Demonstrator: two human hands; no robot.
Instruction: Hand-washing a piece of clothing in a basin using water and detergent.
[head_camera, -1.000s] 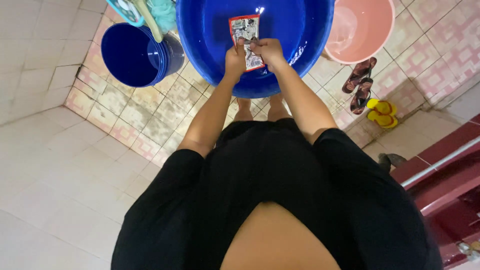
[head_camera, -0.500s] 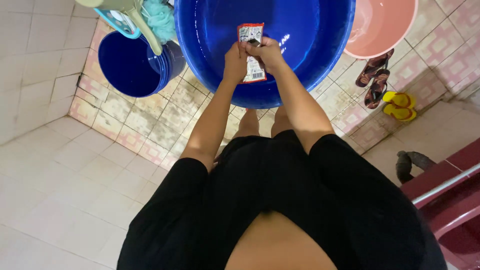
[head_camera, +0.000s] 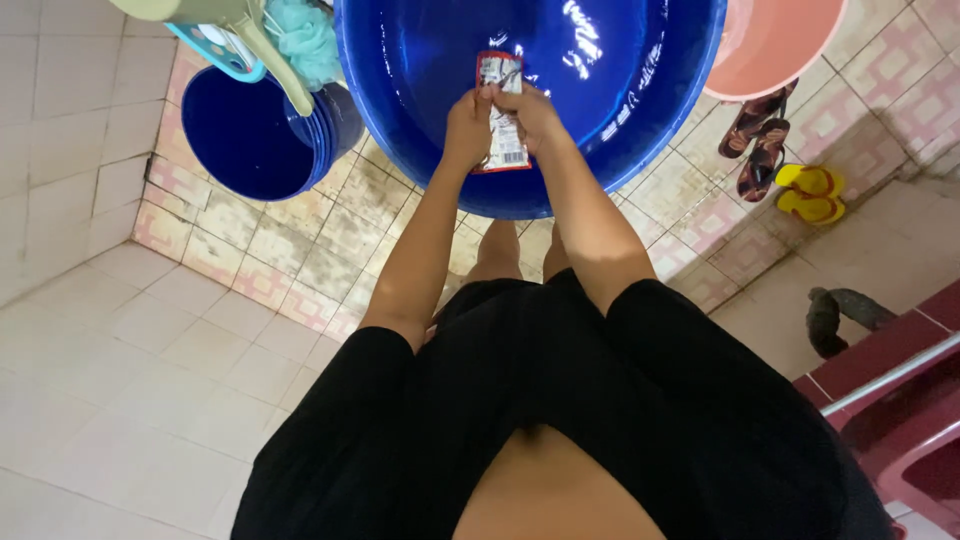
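Note:
Both my hands hold a small red-edged sachet (head_camera: 503, 140) upright over the near part of a large blue basin (head_camera: 640, 120). My left hand (head_camera: 467, 127) pinches the sachet's left side near its top. Gripping the right side is my right hand (head_camera: 530, 115), fingers curled over the packet. The sachet's white printed back faces me. Whether it is torn open cannot be told. The basin's inside is glossy, with glints of light.
A smaller dark blue bucket (head_camera: 250, 135) stands left of the basin, with a pale green scoop handle (head_camera: 275, 60) and a teal mesh sponge (head_camera: 305, 35) above it. At upper right sit a pink basin (head_camera: 780, 50), brown sandals (head_camera: 755, 140) and yellow sandals (head_camera: 808, 193). Tiled floor all round.
The view has shifted; the basin and my hands sit slightly lower and nearer. The sachet has turned, its white printed back now showing, and is held more narrowly between my hands.

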